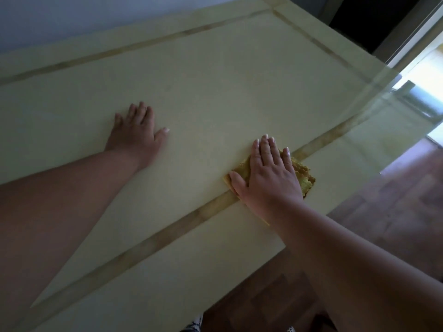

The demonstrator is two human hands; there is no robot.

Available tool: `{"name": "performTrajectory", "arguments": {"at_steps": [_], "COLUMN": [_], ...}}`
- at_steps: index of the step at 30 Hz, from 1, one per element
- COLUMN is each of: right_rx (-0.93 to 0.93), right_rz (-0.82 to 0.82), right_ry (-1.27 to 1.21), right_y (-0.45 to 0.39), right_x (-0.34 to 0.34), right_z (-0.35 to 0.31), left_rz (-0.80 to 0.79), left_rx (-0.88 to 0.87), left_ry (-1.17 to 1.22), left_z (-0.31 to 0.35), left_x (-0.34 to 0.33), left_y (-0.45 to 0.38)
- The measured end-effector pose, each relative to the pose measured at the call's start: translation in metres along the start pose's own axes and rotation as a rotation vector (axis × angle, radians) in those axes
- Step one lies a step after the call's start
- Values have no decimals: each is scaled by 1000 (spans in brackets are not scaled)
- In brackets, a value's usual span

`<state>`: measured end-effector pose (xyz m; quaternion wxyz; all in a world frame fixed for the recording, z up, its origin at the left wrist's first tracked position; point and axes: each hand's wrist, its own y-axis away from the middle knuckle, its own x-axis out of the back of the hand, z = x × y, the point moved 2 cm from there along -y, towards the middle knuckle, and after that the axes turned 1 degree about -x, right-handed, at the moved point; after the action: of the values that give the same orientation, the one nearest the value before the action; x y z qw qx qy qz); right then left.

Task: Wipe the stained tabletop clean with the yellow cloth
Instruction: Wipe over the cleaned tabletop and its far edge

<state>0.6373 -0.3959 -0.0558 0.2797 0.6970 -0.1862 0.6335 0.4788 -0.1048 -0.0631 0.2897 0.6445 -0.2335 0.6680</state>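
R hand [268, 173]: flat, fingers straight, pressing yellow cloth [302, 174] down.
Cloth: on tabletop [215, 92] nr its near edge, over brownish inlay strip [167, 232].
L hand [136, 133]: flat, fingers apart, palm on tabletop mid, holds nothing.
Floor [393, 202]: wood, beyond tabletop's right end.

Most of the yellow cloth [302, 174] hidden beneath the right hand [268, 174]; tabletop [215, 87] cut off left.
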Motion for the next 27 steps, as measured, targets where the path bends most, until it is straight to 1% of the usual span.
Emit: {"name": "performTrajectory", "arguments": {"at_steps": [3,8,14,17,20,23,27], "right_rx": [-9,-42,-210,-249,-221,-193,-174], "right_rz": [-15,-47,-113,-112,-112,-73,-47], "right_ry": [3,0,-46,-90,-92,-74,-90], "right_y": [24,48,57,53,41,20,-18], "right_x": [-3,-7,-6,-5,-4,-4,-1], "right_z": [12,19,-8,-30,-51,-71,-98], "left_rz": [9,7,9,6,-5,-7,7], "left_rx": [-17,-17,-6,-2,-5,-3,-4], "left_ry": [5,-4,1,-4,-35,-49,-6], "left_z": [-2,-1,-2,-2,0,0,-1], "left_x": [-1,-4,-2,1,1,1,2], "left_y": [19,21,18,17,17,18,18]}}
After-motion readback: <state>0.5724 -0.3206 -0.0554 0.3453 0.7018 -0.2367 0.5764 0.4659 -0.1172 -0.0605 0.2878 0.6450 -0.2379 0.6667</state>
